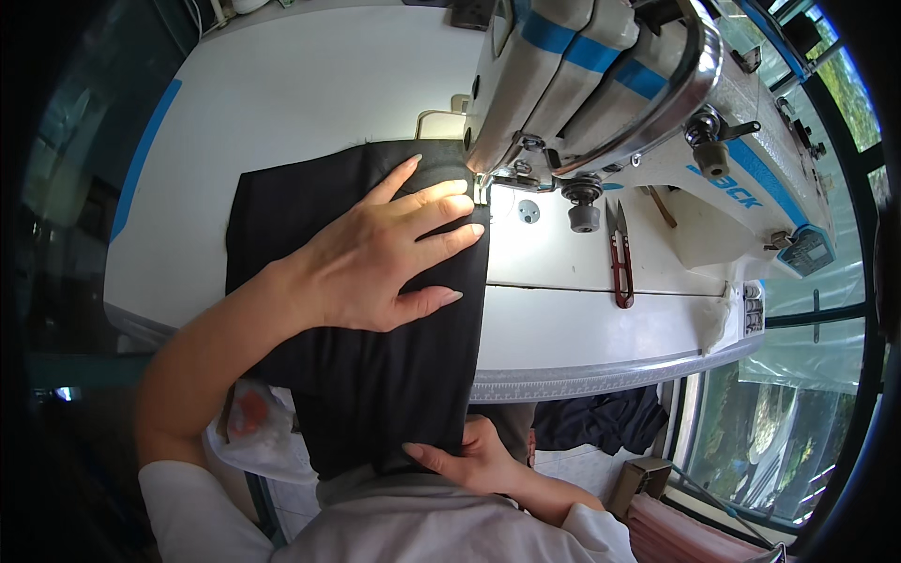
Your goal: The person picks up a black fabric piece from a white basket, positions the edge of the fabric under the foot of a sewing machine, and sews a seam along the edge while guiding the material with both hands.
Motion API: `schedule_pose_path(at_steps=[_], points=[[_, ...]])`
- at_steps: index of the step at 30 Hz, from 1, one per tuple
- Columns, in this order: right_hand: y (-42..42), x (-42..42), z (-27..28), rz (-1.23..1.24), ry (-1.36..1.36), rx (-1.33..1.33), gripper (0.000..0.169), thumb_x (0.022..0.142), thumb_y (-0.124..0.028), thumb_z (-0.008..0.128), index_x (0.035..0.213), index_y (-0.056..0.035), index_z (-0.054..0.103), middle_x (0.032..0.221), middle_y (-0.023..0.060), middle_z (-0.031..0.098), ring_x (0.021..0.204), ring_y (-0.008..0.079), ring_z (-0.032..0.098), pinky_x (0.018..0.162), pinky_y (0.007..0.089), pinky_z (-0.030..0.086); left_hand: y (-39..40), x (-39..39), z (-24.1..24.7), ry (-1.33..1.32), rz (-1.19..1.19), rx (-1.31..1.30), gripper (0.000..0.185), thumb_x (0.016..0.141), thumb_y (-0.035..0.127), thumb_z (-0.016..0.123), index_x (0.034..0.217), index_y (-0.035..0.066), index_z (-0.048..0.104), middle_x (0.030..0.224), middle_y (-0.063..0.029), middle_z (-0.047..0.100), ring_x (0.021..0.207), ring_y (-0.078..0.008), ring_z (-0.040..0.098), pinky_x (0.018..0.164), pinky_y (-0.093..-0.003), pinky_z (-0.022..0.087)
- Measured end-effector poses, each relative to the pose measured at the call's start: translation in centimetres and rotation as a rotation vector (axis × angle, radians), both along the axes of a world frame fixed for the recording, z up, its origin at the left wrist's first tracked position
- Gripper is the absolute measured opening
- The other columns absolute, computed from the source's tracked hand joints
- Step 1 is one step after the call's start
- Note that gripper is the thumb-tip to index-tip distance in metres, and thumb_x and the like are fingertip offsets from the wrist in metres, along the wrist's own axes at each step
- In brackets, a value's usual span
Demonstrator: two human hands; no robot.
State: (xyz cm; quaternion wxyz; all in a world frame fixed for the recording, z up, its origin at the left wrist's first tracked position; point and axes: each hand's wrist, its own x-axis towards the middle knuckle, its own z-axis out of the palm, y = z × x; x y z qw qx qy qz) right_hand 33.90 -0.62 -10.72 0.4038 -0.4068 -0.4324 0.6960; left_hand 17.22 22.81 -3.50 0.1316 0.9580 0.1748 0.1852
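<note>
Black fabric (380, 380) lies across the sewing machine's white bed and hangs over the front edge towards my lap. My left hand (394, 253) rests flat on it, palm down with fingers apart, the fingertips close to the lit presser foot (481, 190). The fabric's right edge runs under that foot. Lower down, near my waist, my right hand (475, 457) grips the hanging part at its right edge, thumb on top; its other fingers are mostly hidden. The industrial sewing machine's head (563, 91) stands over the fabric's far right corner.
Red-handled thread snips (621, 260) lie right of the needle, with a brown-handled tool (662, 205) behind them. A ruler strip (605, 380) lines the table's front edge. Dark cloth (598, 422) lies below the table. At lower left is a white plastic bag (260, 443); a cardboard box (637, 485) stands lower right.
</note>
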Motion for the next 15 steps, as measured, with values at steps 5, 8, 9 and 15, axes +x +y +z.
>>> schedule_pose_path(at_steps=[5, 8, 9, 15], points=[[0.4, -0.2, 0.0, -0.052, -0.033, -0.049, 0.018, 0.099, -0.012, 0.076, 0.088, 0.0016, 0.073, 0.07, -0.0066, 0.061, 0.068, 0.001, 0.05, 0.059, 0.0224, 0.043, 0.9, 0.1, -0.4, -0.011, 0.007, 0.039, 0.056, 0.085, 0.028, 0.078, 0.133, 0.004, 0.064, 0.14, -0.0173, 0.056, 0.138, -0.0382, 0.052, 0.122, -0.0677, 0.028], [0.4, -0.5, -0.7, -0.122, -0.126, 0.004, 0.015, 0.097, -0.012, 0.077, 0.095, 0.003, 0.073, 0.075, -0.0038, 0.066, 0.07, 0.0039, 0.054, 0.063, 0.025, 0.048, 1.0, -0.1, -0.3, 0.008, 0.025, 0.072, 0.056, 0.088, 0.029, 0.075, 0.136, 0.005, 0.062, 0.142, -0.0175, 0.056, 0.139, -0.0374, 0.051, 0.123, -0.0654, 0.028], [0.3, -0.7, -1.4, -0.183, -0.182, 0.074, 0.015, 0.096, -0.01, 0.078, 0.098, 0.0034, 0.073, 0.075, -0.0008, 0.069, 0.068, 0.0059, 0.057, 0.063, 0.0267, 0.05, 1.0, 0.1, -0.7, 0.009, 0.03, 0.099, 0.055, 0.089, 0.03, 0.074, 0.137, 0.005, 0.062, 0.142, -0.0177, 0.056, 0.139, -0.0373, 0.051, 0.123, -0.0649, 0.028], [-3.2, 1.1, -2.1, -0.548, -0.688, 0.516, 0.015, 0.095, 0.0, 0.069, 0.11, 0.0028, 0.07, 0.102, 0.0154, 0.075, 0.093, 0.0259, 0.073, 0.085, 0.0327, 0.056, -6.6, -3.1, 0.2, -0.03, 0.247, 0.047, 0.035, 0.092, 0.01, 0.074, 0.125, -0.001, 0.07, 0.142, -0.0163, 0.061, 0.14, -0.0361, 0.052, 0.124, -0.0534, 0.033]])
